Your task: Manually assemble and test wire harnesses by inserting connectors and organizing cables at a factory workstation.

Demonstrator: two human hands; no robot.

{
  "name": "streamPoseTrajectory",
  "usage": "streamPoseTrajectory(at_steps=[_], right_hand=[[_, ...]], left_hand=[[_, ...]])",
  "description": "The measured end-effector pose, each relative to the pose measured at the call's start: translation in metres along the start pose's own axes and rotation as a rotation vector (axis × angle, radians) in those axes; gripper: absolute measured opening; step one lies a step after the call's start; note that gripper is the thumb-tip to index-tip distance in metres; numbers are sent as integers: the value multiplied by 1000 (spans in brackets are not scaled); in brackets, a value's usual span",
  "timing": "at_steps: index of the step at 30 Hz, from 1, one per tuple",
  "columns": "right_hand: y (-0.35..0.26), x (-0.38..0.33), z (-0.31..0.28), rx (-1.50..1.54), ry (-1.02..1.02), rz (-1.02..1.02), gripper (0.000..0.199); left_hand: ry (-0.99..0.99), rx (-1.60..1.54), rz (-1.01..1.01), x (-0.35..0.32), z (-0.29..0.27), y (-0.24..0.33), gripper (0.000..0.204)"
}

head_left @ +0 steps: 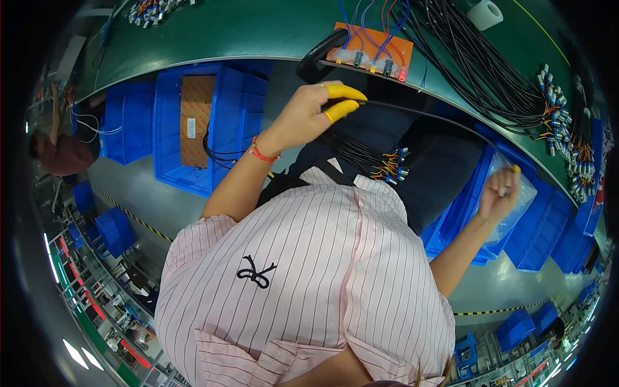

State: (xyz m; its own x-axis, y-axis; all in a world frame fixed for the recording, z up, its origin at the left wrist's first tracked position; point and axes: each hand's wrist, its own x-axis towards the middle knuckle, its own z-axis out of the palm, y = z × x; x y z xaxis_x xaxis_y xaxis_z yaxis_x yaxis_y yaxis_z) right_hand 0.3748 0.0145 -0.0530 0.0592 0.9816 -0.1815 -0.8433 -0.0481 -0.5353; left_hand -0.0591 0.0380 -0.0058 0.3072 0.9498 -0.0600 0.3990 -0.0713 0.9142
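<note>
The left hand [308, 111], with yellow covers on its thumb and finger, pinched a thin black cable [412, 108] between the fingertips, just off the near edge of the green-topped table [258, 35]. The cable bowed through the air toward the right hand [500, 193], which was raised beyond that edge, farther right, with its fingers curled; blur hid whether it gripped the cable's end.

The step in hand looked like handling one cable, spread between the two hands. The next move seemed to call for a steady left pinch, the cable kept free of snags, and its end brought under control.

Below the hands, on the person's lap, lay a bunch of black cables with orange and yellow wires and silver-blue connectors [390, 169]. At the table's near edge stood an orange board with coloured wires and small sockets [403, 53], a black curved handle-like piece [314, 59] just beside it. A long bundle of black cables [474, 68] covered the table's right part, near a white roll [485, 14]. Beneath the left part of the near edge sat a blue plastic bin [225, 122] holding brown cardboard [197, 106].
</note>
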Motion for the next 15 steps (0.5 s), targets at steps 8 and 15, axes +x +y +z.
streamPoseTrajectory(at_steps=[8,15], right_hand=[[4,6,32,140,488,-327,21],[2,-2,-6,110,207,-80,17]], left_hand=[[123,-1171,-63,-5,24,-16,25],[137,-1348,-120,0,43,-5,35]])
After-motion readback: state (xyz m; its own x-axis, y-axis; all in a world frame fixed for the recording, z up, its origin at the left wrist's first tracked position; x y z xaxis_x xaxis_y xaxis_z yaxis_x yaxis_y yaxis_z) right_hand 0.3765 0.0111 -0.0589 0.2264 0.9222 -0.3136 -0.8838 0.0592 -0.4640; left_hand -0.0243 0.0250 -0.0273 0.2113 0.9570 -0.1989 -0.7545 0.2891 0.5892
